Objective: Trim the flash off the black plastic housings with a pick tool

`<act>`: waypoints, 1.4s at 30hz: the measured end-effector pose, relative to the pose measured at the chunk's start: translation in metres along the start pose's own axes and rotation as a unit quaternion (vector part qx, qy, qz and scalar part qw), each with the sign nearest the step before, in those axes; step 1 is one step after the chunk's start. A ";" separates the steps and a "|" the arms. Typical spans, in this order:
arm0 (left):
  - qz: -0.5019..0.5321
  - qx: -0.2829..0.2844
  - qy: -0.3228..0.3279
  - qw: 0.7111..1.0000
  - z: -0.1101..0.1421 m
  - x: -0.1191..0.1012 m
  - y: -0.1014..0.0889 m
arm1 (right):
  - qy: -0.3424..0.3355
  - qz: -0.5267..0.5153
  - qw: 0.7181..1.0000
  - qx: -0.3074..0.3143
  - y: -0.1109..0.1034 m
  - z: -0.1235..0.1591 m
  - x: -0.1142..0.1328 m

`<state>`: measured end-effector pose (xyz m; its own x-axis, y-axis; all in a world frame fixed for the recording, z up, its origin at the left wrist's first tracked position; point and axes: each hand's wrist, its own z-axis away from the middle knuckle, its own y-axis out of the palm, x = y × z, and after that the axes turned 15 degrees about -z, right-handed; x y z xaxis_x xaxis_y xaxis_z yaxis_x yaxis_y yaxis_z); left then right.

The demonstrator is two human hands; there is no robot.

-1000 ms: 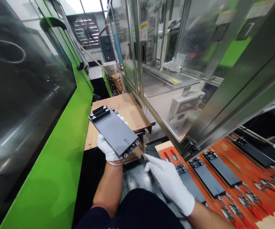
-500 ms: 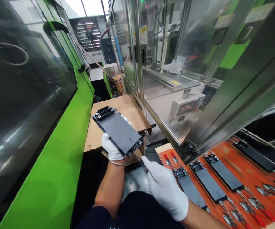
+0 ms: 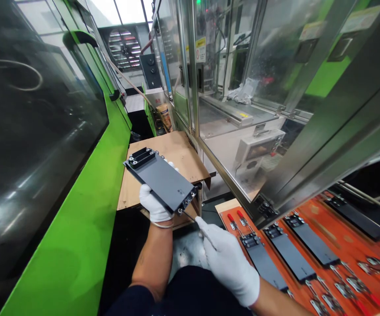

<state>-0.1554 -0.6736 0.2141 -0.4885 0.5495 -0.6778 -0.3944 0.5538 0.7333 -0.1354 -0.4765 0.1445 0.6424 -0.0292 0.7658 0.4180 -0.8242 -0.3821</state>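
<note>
My left hand (image 3: 153, 205), in a white glove, grips a long dark grey plastic panel (image 3: 159, 179) from underneath and holds it tilted above a cardboard sheet. The panel has black connector blocks with small metal bushings at both ends. My right hand (image 3: 228, 260), also gloved, is closed around a thin metal tool (image 3: 188, 216). The tool's tip touches the near corner of the panel.
A green machine housing (image 3: 78, 228) with a dark window runs along the left. The cardboard-covered box (image 3: 173, 151) sits ahead. At the right, an orange fixture board (image 3: 338, 245) holds several grey panels under toggle clamps. A steel-framed clear enclosure (image 3: 242, 101) stands behind.
The panel has shifted slightly lower and flatter. My right hand moved up and left, and the tool tip reached the panel's near corner.
</note>
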 end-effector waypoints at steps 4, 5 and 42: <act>-0.030 0.008 0.027 0.999 0.000 0.002 -0.002 | 0.061 -0.086 0.994 0.035 0.002 0.002 0.010; -0.040 0.010 0.034 0.999 0.000 0.003 -0.003 | 0.088 -0.114 0.989 0.044 0.001 0.001 0.014; -0.087 0.077 0.048 0.992 0.009 0.005 0.012 | 0.031 -0.102 0.994 -0.004 -0.013 -0.028 0.040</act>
<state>-0.1555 -0.6592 0.2190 -0.4979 0.3803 -0.7794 -0.3581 0.7284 0.5841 -0.1332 -0.4830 0.1946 0.5046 0.1044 0.8570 0.5294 -0.8216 -0.2116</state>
